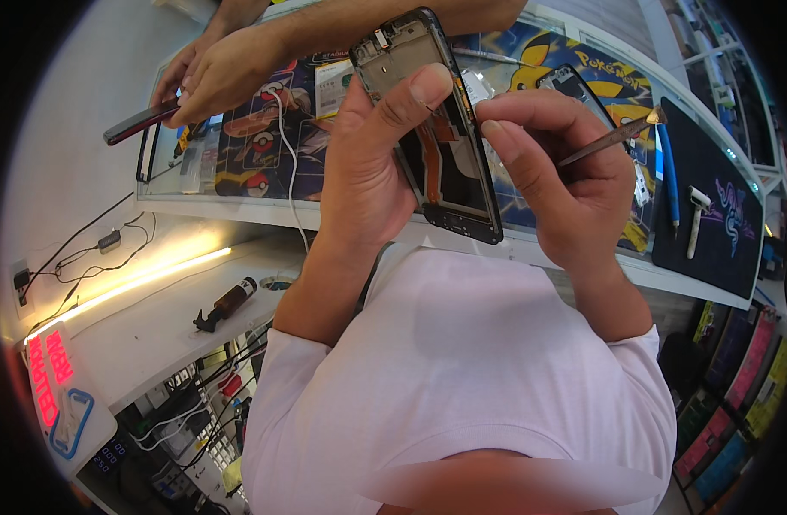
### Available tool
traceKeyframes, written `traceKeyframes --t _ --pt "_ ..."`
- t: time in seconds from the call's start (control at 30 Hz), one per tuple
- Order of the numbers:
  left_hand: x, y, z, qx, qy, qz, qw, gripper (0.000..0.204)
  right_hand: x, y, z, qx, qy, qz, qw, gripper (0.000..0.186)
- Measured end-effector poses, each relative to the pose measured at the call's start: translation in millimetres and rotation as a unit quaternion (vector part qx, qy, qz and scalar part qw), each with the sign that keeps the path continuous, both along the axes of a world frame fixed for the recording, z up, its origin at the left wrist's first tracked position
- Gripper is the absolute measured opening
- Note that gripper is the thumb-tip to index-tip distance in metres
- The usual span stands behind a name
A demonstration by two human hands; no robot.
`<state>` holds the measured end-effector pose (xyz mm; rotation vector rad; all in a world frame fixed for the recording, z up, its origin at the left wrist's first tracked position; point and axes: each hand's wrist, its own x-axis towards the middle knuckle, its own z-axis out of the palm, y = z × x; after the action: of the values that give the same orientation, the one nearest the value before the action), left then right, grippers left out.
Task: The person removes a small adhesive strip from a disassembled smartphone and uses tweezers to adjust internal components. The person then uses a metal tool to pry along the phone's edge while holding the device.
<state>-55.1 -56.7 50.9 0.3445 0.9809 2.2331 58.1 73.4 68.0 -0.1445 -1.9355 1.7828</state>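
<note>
My left hand (372,163) is wrapped round an opened phone frame (459,184), its thumb across the inside. The frame is black and held tilted, with an orange flex cable (436,163) showing in its cavity. Against the frame's right edge, my right hand (574,172) pinches thumb and forefinger together; anything tiny between those tips cannot be made out. A thin metal tool (612,140) is tucked in the same hand and points up to the right, away from the phone. Its lower end is hidden by the fingers.
Another person's hands (209,81) hold a dark red phone (140,122) at the upper left. A white cable (286,150) crosses the patterned mat (248,154). On the black mat (720,215) lie a blue pen-shaped tool (670,176) and a white razor-shaped scraper (697,223). Another phone part (574,86) lies behind my right hand.
</note>
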Motion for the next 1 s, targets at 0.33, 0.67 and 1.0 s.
traceKeyframes --t 0.33,0.67,1.0 --pt "11 5 7 -0.002 0.088 0.110 0.990 0.033 0 -4 -4 0.128 0.091 -0.044 0.987 0.022" --pt "15 3 2 -0.005 0.178 0.141 0.974 0.026 -6 -4 -10 0.144 0.153 -0.039 0.977 0.029" --pt "17 10 3 0.034 0.124 0.166 0.978 0.036 -3 -2 -6 0.063 0.077 -0.013 0.995 0.026"
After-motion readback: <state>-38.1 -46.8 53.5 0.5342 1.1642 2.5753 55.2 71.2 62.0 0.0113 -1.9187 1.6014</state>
